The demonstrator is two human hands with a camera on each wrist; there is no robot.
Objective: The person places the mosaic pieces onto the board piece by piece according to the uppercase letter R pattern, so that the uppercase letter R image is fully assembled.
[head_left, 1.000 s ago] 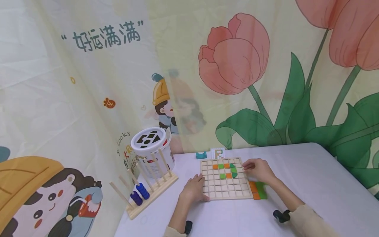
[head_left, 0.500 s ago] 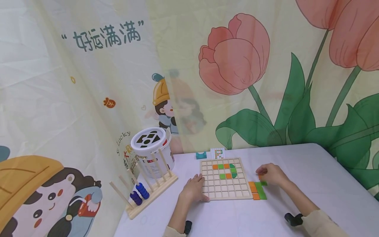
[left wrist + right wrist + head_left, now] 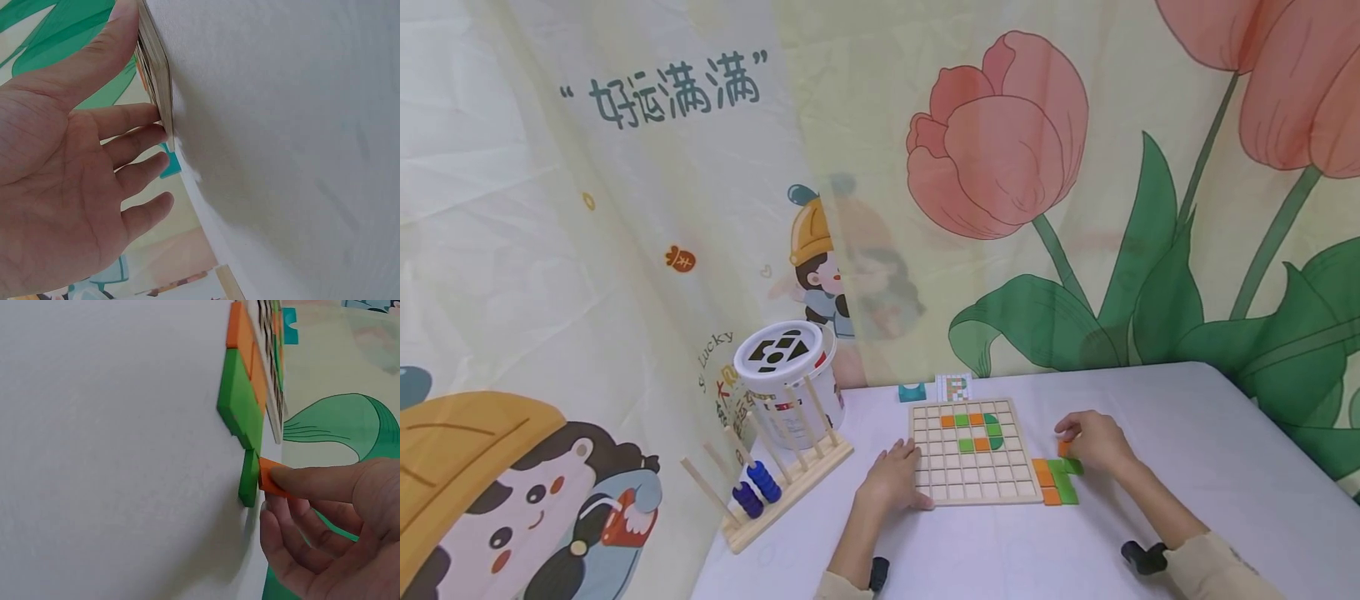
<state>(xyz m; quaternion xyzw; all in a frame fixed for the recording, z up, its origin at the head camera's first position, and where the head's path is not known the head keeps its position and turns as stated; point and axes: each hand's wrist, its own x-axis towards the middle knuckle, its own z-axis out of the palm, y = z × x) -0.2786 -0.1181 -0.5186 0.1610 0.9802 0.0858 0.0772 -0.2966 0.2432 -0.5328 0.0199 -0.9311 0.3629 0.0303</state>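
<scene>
A wooden grid board (image 3: 940, 482) lies on the table with several orange, green and dark green tiles set in its upper cells. My left hand (image 3: 889, 481) rests against the board's left side, its fingers extended; in the left wrist view the fingertips and thumb touch the wooden edge. Right of the board, my right hand (image 3: 1099, 442) pinches an orange square tile (image 3: 269, 475) between thumb and fingers. That tile stands tilted close beside a loose green tile (image 3: 249, 481). More green tiles (image 3: 1063, 487) and orange tiles (image 3: 1049, 483) lie flat along the board's right edge.
Behind the board lie a patterned card (image 3: 954, 387) and a teal piece (image 3: 912, 392). On the left stand a wooden peg rack (image 3: 797, 498) with blue beads (image 3: 763, 481) and a white bucket (image 3: 831, 408) with a shape-hole lid. A printed curtain (image 3: 880, 250) hangs behind the table.
My right hand has moved right, from the board's right edge to the loose tiles, where an orange tile now shows in its fingers. The left hand has stayed at the board.
</scene>
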